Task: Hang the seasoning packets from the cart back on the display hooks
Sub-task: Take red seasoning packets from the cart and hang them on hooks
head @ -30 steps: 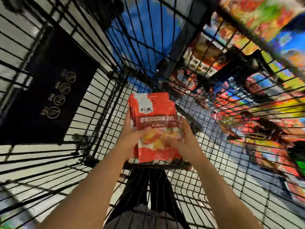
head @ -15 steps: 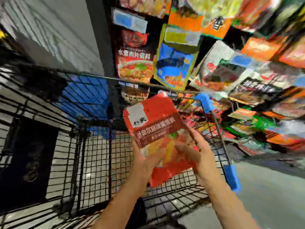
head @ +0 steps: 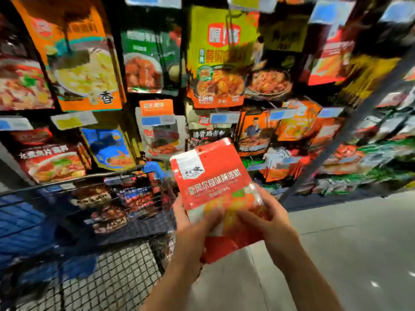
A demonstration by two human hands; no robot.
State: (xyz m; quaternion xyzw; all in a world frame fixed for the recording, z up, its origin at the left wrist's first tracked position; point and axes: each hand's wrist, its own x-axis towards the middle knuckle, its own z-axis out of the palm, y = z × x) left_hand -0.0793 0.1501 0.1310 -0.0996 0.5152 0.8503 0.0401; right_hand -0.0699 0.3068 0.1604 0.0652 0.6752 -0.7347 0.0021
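Observation:
A stack of red seasoning packets (head: 213, 176) with a white label patch is held upright in front of me, tilted a little to the left. My left hand (head: 197, 230) grips its lower left edge with the thumb across the front. My right hand (head: 267, 218) holds its lower right side, thumb on the front. Punch holes show near the packets' top edge. The black wire cart (head: 107, 261) stands at lower left, beside the packets. The display wall (head: 215, 90) of hanging packets fills the upper half, blurred.
Rows of colourful hanging packets with blue and yellow price tags (head: 157, 120) cover the wall. The cart's blue corner cap (head: 155, 169) sits just left of the held packets. A dark diagonal bar (head: 350, 131) crosses at right. Grey floor (head: 348, 243) lies at lower right.
Both hands lifted the red packets out of the cart and carried them up and right toward the display wall. The view swung up from the cart to the hanging packets.

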